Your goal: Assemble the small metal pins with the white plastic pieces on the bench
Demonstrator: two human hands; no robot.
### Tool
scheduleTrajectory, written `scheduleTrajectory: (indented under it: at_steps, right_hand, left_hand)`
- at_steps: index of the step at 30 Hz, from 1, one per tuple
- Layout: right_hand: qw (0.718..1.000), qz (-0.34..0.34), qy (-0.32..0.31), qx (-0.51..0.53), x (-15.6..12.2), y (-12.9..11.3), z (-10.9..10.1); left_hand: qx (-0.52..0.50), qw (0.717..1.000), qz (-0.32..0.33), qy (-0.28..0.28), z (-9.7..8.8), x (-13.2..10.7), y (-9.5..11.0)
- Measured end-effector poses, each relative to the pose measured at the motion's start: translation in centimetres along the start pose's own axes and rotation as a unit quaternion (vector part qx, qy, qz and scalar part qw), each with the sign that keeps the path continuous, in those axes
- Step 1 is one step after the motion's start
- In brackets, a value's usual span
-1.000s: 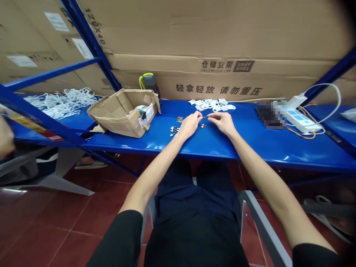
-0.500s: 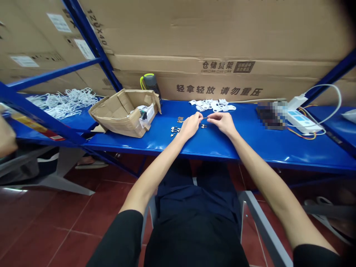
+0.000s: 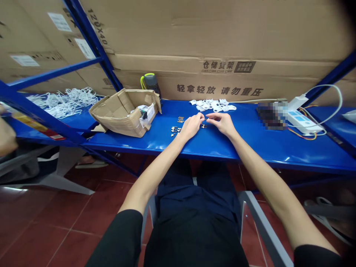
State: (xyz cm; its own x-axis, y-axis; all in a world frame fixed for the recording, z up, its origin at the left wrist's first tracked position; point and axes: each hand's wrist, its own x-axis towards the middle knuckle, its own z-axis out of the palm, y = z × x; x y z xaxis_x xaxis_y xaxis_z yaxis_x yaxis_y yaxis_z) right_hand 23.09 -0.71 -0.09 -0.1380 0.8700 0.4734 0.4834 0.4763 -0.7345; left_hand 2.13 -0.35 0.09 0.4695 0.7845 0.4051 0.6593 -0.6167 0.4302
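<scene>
My left hand point(image 3: 191, 127) and my right hand point(image 3: 223, 124) meet just above the blue tabletop, fingertips closed in a pinch. Between them is a tiny thin pin-like part point(image 3: 206, 119); its exact kind is too small to make out. Below the fingertips lies a little pale-and-dark metal piece point(image 3: 204, 126). Several similar small pieces point(image 3: 174, 129) are grouped left of my left hand, which partly covers them. Behind these sit a few short brass-coloured pins point(image 3: 180, 119). A heap of white plastic parts point(image 3: 213, 105) lies beyond both hands.
An open cardboard box point(image 3: 116, 120) stands to the left, with a dark bottle point(image 3: 151, 82) behind it. On the right are a white power strip point(image 3: 304, 121) and cables. White cords point(image 3: 63, 102) cover the neighbouring table, where another person's hand point(image 3: 7, 135) shows.
My fingertips have drawn slightly closer around the thin part, so less of it shows between them. The other person's hand at the left edge has shifted a little.
</scene>
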Motion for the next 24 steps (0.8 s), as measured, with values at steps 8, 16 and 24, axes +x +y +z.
scheduleTrajectory:
  at_steps: [8,16,24]
  right_hand:
    - [0.997,0.015,0.047,0.063,0.1,-0.4,0.1]
    - [0.997,0.002,0.070,0.041,-0.1,-0.3,0.1]
    - [0.997,-0.040,0.061,-0.017,-0.5,-1.1,0.0]
  left_hand:
    - [-0.093,0.995,-0.004,0.019,-0.2,-0.1,0.1]
    - [-0.180,0.984,-0.010,0.005,0.5,0.4,-0.6]
    - [-0.225,0.974,-0.001,0.015,1.2,0.8,-1.2]
